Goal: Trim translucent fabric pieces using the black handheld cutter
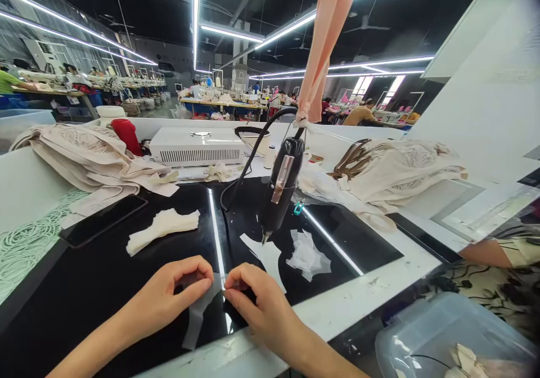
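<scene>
- Head view: both hands meet at the near edge of the black tabletop (pixel 105 265), just in front of the hanging tool (pixel 280 189).
- Left hand (pixel 169 296) has its fingers pinched together on one end of a thin translucent strip (pixel 198 316); right hand (pixel 255 305) pinches the other end, so the strip is held taut and flat on the glossy surface.
- Tool hangs tip-down from a cord, just behind the hands, likely so it stays within reach without being set down.
- Left of the tool lies a folded white piece (pixel 162 229); right of it, a clear scrap (pixel 307 257).
- Fabric stacks (pixel 84 156) sit well behind and to either side of the tool, leaving the dark middle open for the hands.
- White rim runs close under the wrists; a plastic bin (pixel 442 333) sits below the tool's right.
</scene>
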Available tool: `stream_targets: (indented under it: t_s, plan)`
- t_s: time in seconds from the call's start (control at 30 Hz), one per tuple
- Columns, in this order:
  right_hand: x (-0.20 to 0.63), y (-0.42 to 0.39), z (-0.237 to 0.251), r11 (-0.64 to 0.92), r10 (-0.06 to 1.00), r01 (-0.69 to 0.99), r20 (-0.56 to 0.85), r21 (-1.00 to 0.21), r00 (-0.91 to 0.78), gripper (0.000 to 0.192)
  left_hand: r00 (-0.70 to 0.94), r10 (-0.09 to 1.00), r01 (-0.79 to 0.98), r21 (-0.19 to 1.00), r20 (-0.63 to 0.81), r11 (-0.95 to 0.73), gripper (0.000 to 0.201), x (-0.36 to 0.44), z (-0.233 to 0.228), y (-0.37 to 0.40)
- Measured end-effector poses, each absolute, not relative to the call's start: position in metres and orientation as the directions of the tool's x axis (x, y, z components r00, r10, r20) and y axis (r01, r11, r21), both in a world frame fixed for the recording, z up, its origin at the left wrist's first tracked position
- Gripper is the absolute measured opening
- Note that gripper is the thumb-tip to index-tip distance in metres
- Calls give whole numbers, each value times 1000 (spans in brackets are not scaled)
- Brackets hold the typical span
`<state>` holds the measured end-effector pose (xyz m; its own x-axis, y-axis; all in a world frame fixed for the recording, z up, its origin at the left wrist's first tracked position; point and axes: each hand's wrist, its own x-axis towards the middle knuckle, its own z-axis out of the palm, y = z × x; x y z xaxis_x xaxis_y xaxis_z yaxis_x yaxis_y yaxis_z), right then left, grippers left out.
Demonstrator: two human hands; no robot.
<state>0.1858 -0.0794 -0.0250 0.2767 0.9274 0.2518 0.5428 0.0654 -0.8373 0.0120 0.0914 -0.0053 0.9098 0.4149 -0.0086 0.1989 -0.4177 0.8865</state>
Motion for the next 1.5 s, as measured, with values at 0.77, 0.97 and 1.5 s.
stream_targets:
  t_s: [0.77, 0.97, 1.5]
  plan:
    - [290, -158, -48, -465, 577, 728, 451, -504, 681, 31, 863, 345, 116, 519, 370, -847, 27, 3, -38, 93]
    - [290, -153, -44, -437, 557, 669, 403, -601, 726, 35, 850, 345, 131, 475, 398, -870, 24, -1, -37, 99]
    - [300, -160, -14, -59, 404, 246, 202, -968, 892, 64, 885, 53, -58, 223, 463, -973, 27, 29, -2, 55]
